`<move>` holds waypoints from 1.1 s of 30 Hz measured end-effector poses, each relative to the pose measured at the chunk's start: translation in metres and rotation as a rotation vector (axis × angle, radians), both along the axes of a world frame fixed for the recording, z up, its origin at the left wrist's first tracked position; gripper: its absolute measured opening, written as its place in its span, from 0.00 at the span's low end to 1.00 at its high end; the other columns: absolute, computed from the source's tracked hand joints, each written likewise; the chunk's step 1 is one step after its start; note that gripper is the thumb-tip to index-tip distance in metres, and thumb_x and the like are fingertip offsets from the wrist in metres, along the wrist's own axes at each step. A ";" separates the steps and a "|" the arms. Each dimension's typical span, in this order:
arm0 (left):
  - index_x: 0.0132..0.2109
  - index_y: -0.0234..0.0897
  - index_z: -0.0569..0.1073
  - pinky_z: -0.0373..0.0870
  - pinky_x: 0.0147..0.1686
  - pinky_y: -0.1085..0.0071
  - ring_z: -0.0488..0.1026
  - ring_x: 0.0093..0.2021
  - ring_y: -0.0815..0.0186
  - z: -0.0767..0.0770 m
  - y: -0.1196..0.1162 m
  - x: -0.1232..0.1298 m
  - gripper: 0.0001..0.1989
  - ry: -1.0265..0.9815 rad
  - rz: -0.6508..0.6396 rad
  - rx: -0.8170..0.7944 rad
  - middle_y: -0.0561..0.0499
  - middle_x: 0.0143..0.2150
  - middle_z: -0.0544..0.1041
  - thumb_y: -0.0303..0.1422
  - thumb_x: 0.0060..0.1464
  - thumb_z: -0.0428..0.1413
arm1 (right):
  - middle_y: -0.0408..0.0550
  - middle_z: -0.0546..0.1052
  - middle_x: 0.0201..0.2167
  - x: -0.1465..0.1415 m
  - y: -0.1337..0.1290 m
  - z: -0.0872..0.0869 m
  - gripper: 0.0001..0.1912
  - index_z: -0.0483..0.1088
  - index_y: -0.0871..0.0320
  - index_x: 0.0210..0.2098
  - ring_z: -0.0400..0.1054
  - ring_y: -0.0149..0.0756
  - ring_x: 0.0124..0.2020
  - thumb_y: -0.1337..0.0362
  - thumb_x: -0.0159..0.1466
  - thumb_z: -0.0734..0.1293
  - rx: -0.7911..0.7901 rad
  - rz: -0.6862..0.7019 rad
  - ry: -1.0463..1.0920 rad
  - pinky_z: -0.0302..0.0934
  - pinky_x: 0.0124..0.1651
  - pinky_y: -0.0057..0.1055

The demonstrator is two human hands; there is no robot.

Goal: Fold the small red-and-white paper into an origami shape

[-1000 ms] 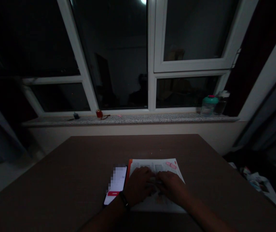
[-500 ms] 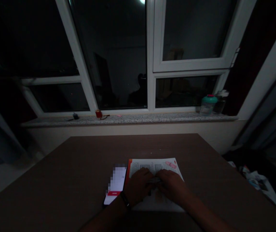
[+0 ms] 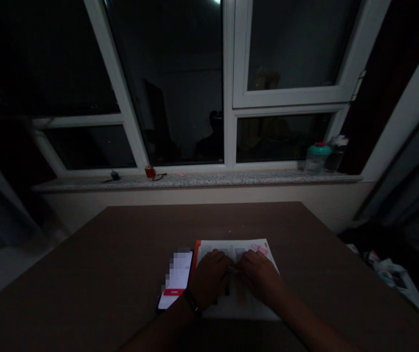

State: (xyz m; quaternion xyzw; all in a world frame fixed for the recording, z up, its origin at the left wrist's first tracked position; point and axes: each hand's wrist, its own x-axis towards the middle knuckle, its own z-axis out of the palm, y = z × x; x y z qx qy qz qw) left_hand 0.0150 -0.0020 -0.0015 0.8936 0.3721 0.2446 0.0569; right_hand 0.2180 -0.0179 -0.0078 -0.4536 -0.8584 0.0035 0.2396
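Observation:
On the table (image 3: 129, 249), a printed book or magazine (image 3: 253, 310) with an orange left edge lies under both my hands. My left hand (image 3: 211, 277), with a dark band at the wrist, has its fingers curled inward over the pages. Facing it, my right hand (image 3: 260, 275) is closed in a pinch. Between the fingertips shows a small pale sliver, too dim to name. Pink pieces (image 3: 260, 249) lie at the page's top right corner. A phone (image 3: 182, 269) with a lit screen lies left of the book, beside my left wrist.
Beyond the table runs a speckled stone windowsill (image 3: 209, 180). A red can-like object (image 3: 150, 171) and a small dark bottle (image 3: 115, 175) stand on its left. At its right are a green-lidded shaker cup (image 3: 317, 157) and a clear bottle (image 3: 337, 154).
Both hands have shifted slightly, with their fingertips still close together over the page. The number on the phone screen looks different. The book stays in place.

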 end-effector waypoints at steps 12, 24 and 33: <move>0.44 0.39 0.71 0.62 0.45 0.66 0.69 0.43 0.60 -0.006 0.001 -0.002 0.09 0.179 -0.014 -0.083 0.51 0.43 0.73 0.22 0.59 0.54 | 0.46 0.72 0.39 0.003 0.007 -0.002 0.10 0.72 0.55 0.39 0.65 0.40 0.44 0.74 0.60 0.66 -0.139 -0.011 -0.040 0.55 0.47 0.34; 0.41 0.37 0.72 0.63 0.44 0.65 0.69 0.45 0.58 -0.002 -0.004 -0.003 0.06 0.182 -0.062 -0.079 0.49 0.45 0.73 0.34 0.60 0.60 | 0.47 0.73 0.41 0.014 -0.001 0.001 0.04 0.74 0.54 0.35 0.66 0.40 0.45 0.68 0.60 0.70 -0.242 0.141 0.083 0.57 0.49 0.35; 0.37 0.36 0.72 0.63 0.42 0.68 0.68 0.43 0.61 -0.008 0.003 0.000 0.04 0.086 -0.016 -0.142 0.51 0.40 0.72 0.29 0.62 0.57 | 0.45 0.71 0.33 0.012 0.008 -0.012 0.04 0.72 0.57 0.31 0.66 0.37 0.39 0.68 0.63 0.66 -0.280 0.081 0.200 0.57 0.42 0.30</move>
